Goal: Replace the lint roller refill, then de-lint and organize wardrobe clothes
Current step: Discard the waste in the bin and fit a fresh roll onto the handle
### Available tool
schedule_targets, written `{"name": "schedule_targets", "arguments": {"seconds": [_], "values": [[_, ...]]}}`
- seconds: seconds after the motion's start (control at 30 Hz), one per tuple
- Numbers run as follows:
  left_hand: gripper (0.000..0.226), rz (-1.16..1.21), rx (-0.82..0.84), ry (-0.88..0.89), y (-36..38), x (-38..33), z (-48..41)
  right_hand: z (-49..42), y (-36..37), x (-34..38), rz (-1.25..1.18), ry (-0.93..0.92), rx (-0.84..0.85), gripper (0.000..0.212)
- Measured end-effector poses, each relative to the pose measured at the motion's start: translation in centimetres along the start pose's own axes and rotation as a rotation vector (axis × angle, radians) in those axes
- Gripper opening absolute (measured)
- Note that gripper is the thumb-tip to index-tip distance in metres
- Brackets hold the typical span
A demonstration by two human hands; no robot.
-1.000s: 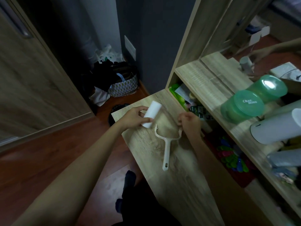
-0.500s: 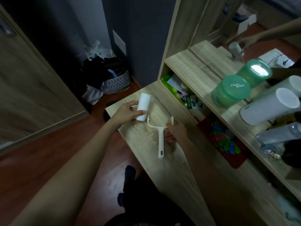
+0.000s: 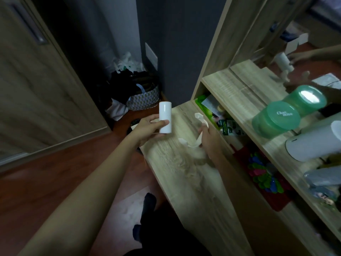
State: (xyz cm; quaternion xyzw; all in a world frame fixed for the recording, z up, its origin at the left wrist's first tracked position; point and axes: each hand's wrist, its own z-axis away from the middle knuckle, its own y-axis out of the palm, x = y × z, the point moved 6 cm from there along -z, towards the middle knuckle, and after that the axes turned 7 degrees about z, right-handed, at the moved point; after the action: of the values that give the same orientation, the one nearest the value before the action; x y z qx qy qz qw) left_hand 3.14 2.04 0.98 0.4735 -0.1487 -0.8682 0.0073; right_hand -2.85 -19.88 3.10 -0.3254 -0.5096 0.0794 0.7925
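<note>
Above desk (image 3: 184, 163), left grip (image 3: 149, 128) around refill (image 3: 165, 117)

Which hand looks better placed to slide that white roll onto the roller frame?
Left, probably. The left hand grips the refill roll upright, beside the empty lint roller frame that the right hand holds.

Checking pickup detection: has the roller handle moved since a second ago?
Yes. The roller handle lay flat on the wooden counter; now the right hand grips it raised off the counter, fork tilted upward.
</note>
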Motion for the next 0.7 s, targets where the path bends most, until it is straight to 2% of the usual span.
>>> {"name": "schedule_targets", "arguments": {"seconds": [0.1, 0.17, 0.53, 0.7], "values": [[0.051, 0.067, 0.028, -0.037, 0.5, -0.1, 0.2, -0.6, 0.3, 2.7, 0.074, -0.187, -0.037, 0.027], [0.052, 0.106, 0.038, -0.06, 0.8, -0.1, 0.6, -0.8, 0.9, 3.5, 0.114, -0.247, -0.056, 0.029], [0.043, 0.089, 0.088, -0.045, 2.2, -0.5, 1.8, -1.4, 2.5, 4.2, 0.224, -0.349, -0.104, 0.032], [0.048, 0.01, 0.076, -0.047, 2.2, 0.0, 1.6, -1.4, 2.4, 4.1, 0.22, -0.371, -0.114, 0.031]]}}
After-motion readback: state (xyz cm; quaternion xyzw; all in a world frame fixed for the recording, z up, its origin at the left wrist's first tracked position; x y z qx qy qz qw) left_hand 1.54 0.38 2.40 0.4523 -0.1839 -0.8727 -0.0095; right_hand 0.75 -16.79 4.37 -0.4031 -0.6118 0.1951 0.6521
